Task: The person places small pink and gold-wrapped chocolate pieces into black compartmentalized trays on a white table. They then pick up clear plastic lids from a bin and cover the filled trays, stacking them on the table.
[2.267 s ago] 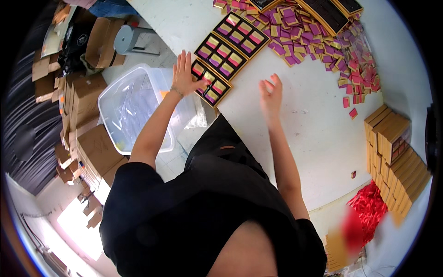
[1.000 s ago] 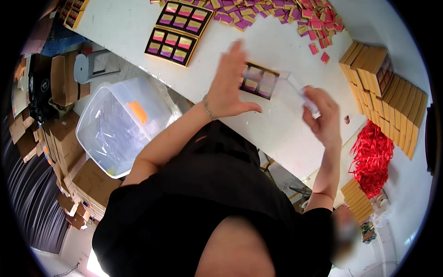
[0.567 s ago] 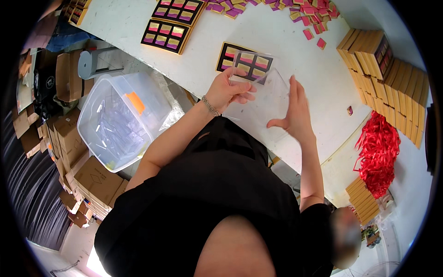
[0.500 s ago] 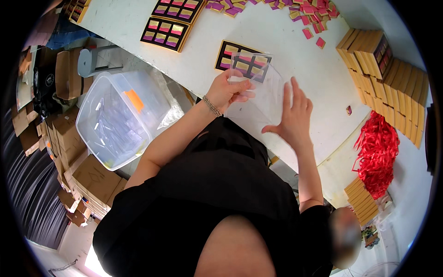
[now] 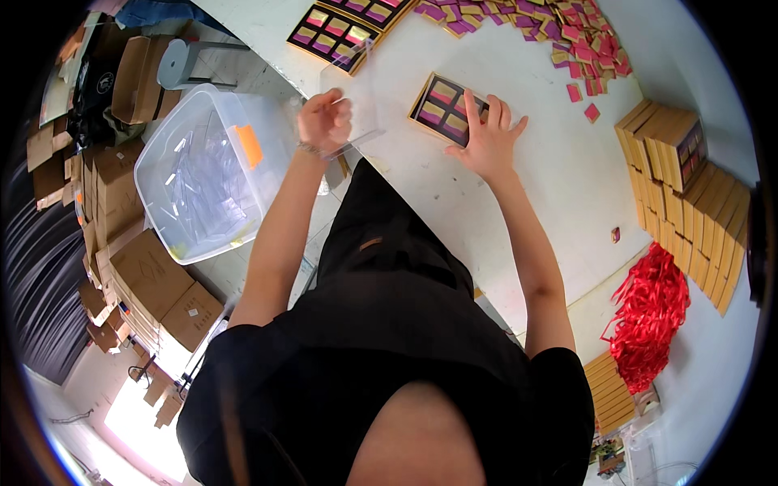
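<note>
My left hand point(image 5: 324, 123) is raised over the table's left edge, its fingers curled on a clear plastic box sleeve point(image 5: 358, 91). The sleeve is see-through and slightly blurred, so its outline is faint. On the white table, my right hand point(image 5: 492, 139) lies across the right end of a black tray box with a gold edge point(image 5: 442, 107). The thumb is at the box's near edge and the index finger reaches its far edge; the other fingers are spread. Gold squares banded in pink or purple sit in the box, some covered by my hand.
Similar filled boxes point(image 5: 334, 36) stand at the far left, with loose wrapped squares point(image 5: 559, 32) heaped beyond. Stacked gold boxes point(image 5: 689, 211) and red ribbon point(image 5: 648, 320) line the right side. A clear bin point(image 5: 154, 215) of plastic pieces stands left, near cardboard cartons point(image 5: 150, 263).
My left hand has carried the clear sleeve leftward, away from above the tray box. My right hand has left the sleeve's side and come down onto the box. The view has shifted.
</note>
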A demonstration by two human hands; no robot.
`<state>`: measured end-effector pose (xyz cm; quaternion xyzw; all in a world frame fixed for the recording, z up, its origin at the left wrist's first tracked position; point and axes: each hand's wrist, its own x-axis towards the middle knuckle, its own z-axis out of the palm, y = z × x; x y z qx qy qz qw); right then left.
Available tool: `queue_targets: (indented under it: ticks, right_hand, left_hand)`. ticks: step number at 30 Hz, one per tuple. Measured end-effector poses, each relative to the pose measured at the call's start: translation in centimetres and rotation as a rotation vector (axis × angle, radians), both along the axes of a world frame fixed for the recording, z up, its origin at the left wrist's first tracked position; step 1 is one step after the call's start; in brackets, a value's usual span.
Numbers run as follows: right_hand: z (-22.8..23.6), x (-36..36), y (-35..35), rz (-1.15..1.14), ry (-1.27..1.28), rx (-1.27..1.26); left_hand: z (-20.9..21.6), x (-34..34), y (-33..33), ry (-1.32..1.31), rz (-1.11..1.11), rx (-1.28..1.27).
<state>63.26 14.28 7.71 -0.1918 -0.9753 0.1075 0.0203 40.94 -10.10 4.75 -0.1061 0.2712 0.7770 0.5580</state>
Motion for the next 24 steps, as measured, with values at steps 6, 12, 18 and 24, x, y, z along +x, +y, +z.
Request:
queue_targets:
  ticks: [6, 12, 18, 24]
  right_hand:
    - [-1.2, -1.8, -0.9, -0.057, -0.088, 0.033]
    - [-2.0, -1.5, -0.9, -0.142, -0.064, 0.041]
    - [-2.5, -2.7, -0.9, -0.141, -0.128, 0.063]
    - [-5.1, -3.1, -2.6, -0.016, -0.046, 0.326]
  left_hand:
    - [-1.8, 1.3, 6.4, 0.332, -0.163, -0.097]
    - [-2.1, 1.7, 7.6, 0.368, -0.278, -0.156]
    - [-1.2, 0.7, 7.6, 0.437, -0.422, -0.158]
    - [-3.2, 2.6, 8.0, 0.466, -0.353, -0.163]
